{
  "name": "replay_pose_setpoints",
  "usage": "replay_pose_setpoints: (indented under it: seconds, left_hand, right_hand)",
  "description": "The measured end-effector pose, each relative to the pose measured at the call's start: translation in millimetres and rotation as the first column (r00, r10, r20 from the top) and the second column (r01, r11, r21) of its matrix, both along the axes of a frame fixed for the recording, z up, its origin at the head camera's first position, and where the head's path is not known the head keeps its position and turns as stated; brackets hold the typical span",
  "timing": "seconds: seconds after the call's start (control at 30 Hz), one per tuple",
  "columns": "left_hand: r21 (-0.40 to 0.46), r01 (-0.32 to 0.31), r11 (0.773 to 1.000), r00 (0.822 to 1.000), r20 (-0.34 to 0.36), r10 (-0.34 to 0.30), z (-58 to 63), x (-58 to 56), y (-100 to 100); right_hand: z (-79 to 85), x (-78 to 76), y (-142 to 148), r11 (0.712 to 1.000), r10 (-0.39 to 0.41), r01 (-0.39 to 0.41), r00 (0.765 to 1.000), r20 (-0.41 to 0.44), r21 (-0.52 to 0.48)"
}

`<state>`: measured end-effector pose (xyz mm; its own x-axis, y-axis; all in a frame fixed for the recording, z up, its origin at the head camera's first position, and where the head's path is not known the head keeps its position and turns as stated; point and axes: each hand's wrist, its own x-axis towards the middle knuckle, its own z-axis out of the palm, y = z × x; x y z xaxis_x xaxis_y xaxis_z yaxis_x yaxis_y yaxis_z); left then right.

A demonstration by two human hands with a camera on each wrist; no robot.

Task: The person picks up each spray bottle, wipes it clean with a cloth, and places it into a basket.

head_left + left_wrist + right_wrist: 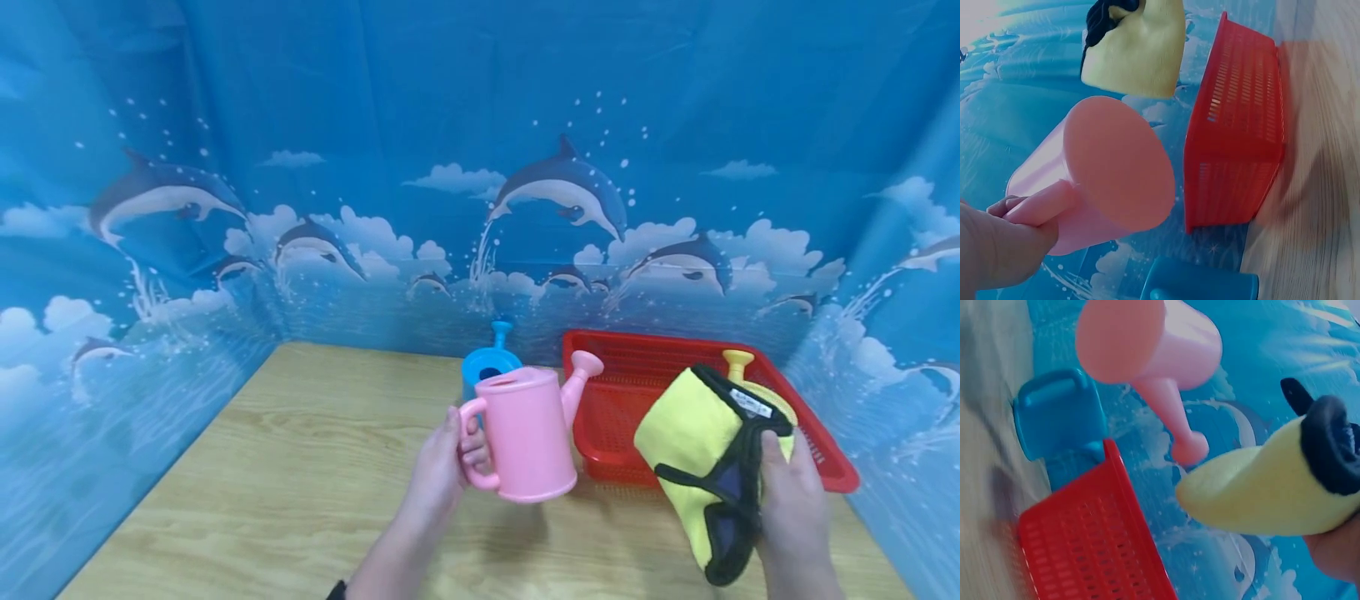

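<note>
My left hand (442,458) grips the handle of a pink watering can (529,442), held upright above the table with its spout toward the right. From the left wrist view, the flat base of this can faces the camera. On the right, my right hand (797,500) holds a soft yellow cloth item (686,425) with black edging, a black strap and a white label. It hangs in front of the red basket (611,467). Behind the cloth, the spout of a yellow watering can (738,363) shows; most of its body is hidden.
A blue watering can (480,365) stands at the back of the wooden table (315,450), partly hidden by the pink one. The red basket sits at the back right. Blue dolphin-print sheeting (420,100) encloses the back and both sides.
</note>
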<state>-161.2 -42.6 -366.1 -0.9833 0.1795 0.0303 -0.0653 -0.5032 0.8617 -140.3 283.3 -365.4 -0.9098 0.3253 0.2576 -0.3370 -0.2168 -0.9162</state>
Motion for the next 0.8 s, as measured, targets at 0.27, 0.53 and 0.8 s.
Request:
replay_pose_setpoints:
  seconds: [0.27,0.53,0.8]
  left_hand:
    - [-0.009,0.035,0.999,0.999,0.033,-0.035,0.7,3.4,17]
    - [-0.042,0.049,0.998,0.997,0.059,-0.047,0.3,5.1,32]
    - [-0.049,0.054,0.997,0.997,0.054,-0.051,-0.2,8.4,34]
  right_hand:
    - [-0.2,9.4,-38,0.991,-0.126,0.129,0.988,-0.089,0.024]
    - [-15.6,10.9,-58,0.953,-0.118,0.223,0.898,-0.424,0.207]
    - [-27.0,7.0,-87,0.696,0.053,0.515,0.658,-0.751,0.500]
